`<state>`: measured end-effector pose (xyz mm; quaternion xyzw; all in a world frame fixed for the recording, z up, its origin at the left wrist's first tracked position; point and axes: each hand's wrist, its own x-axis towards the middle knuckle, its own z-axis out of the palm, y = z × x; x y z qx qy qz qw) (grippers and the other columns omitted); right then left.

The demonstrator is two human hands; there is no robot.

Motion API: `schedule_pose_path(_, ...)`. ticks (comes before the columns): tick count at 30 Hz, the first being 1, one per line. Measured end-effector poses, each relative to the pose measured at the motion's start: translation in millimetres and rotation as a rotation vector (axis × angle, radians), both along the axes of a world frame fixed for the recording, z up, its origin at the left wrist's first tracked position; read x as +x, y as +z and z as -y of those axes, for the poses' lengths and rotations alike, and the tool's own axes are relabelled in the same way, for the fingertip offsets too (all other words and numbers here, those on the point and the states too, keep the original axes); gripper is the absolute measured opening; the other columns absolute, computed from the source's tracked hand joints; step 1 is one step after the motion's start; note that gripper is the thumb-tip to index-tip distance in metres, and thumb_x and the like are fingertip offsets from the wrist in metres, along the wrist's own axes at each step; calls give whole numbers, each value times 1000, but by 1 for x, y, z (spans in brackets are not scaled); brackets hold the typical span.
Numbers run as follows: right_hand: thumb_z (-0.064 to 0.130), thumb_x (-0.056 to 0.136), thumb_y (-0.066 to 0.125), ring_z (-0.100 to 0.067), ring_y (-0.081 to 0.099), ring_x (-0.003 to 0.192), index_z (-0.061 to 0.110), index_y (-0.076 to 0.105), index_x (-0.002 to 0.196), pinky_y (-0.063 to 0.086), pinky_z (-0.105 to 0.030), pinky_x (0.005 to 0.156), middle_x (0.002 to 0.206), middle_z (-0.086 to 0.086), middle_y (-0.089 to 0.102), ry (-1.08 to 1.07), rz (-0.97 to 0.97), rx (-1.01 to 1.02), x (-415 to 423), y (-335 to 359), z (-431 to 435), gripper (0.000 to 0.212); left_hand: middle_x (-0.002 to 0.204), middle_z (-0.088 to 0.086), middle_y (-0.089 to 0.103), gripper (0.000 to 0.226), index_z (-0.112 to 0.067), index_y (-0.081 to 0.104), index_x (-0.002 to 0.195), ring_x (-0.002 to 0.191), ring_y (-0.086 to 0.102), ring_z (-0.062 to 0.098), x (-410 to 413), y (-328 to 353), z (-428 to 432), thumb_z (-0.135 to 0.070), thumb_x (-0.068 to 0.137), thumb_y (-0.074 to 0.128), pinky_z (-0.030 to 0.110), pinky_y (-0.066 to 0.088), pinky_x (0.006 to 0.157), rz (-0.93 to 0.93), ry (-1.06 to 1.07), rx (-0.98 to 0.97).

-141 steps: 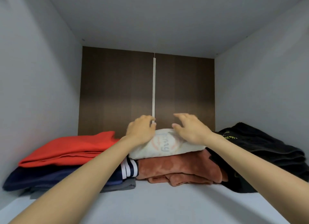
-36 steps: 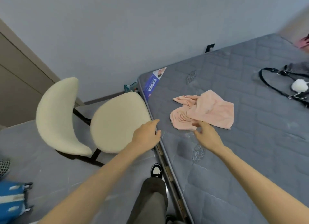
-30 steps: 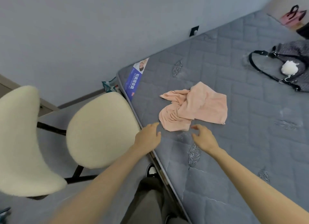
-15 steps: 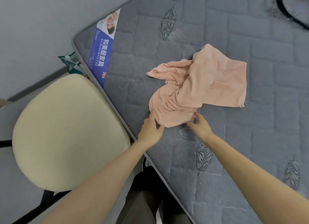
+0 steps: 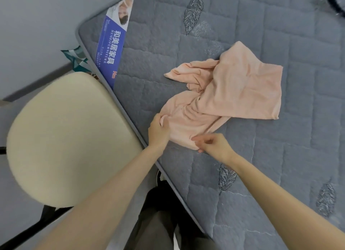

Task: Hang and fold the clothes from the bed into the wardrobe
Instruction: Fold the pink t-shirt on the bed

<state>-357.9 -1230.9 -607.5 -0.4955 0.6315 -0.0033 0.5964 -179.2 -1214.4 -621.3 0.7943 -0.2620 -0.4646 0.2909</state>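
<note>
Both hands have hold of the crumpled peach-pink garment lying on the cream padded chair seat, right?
No: the head view shows the left hand and right hand holding the crumpled peach-pink garment on the grey quilted mattress, not the cream padded chair seat.

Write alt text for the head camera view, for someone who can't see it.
Two hands hold the near edge of a crumpled peach garment on a grey quilted mattress: the left hand grips one corner, the right hand pinches the hem. A cream chair seat stands beside it.
</note>
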Motion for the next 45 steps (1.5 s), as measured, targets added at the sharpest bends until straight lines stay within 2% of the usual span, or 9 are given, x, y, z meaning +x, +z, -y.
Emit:
schedule_pose_path(5,7,94,56,5,62,57,6,70,108,51,-13,67,80,5,71,425,130,140,34,35,-11,20,105,6,68,21,-12,60,113,95,60,26,46,19,-72,-15,98,44,31,39,73,304,-242,-54)
schedule_pose_path(8,16,93,55,5,56,64,22,67,116,46,-19,67,83,14,66,535,-73,-315,49,40,-9,27,104,6,68,19,-14,57,114,92,62,30,71,21,-112,-16,98,46,33,39,72,405,-185,6)
schedule_pose_path(12,28,76,75,-34,43,115,21,49,134,46,-43,88,137,-10,46,660,-359,-828,58,20,3,64,105,12,64,26,-17,47,123,94,61,35,88,11,-137,-16,98,45,37,42,71,373,-131,178)
schedule_pose_path(18,18,87,58,-36,33,123,17,53,124,37,-45,94,145,-10,33,796,-585,-626,55,-17,19,37,151,12,24,57,-24,29,147,136,25,34,74,-2,-114,-17,93,47,41,26,109,511,-225,259)
schedule_pose_path(24,8,93,40,-39,56,74,7,37,102,31,-38,57,84,-20,61,567,-354,-660,29,19,7,9,151,3,34,62,-17,37,145,139,30,25,55,-5,-77,-26,84,39,46,28,111,460,-443,-22)
schedule_pose_path(28,20,102,33,-32,64,91,14,39,130,39,-33,63,102,-11,66,828,-715,-397,-17,42,-15,29,157,-4,21,50,-28,25,149,145,14,22,26,-1,-55,-26,99,30,56,6,113,433,-536,269)
schedule_pose_path(32,33,102,34,-27,57,112,17,54,121,43,-32,85,123,-3,61,905,-679,36,-36,43,-30,33,156,-2,23,48,-26,22,150,145,15,24,3,-7,-53,-32,102,26,57,12,115,333,-580,239)
schedule_pose_path(38,27,101,40,-29,52,110,15,55,124,41,-31,77,118,-6,60,682,-426,-527,-4,35,-6,30,143,5,39,62,-23,23,148,133,32,30,-7,-20,-39,-44,95,47,48,25,104,338,-743,297)
schedule_pose_path(45,-9,85,43,-23,44,120,18,58,125,39,-34,94,129,-2,57,924,-255,-601,41,9,24,51,104,-4,60,31,-22,53,109,92,57,20,8,4,-82,-4,84,53,38,45,75,306,-947,-116)
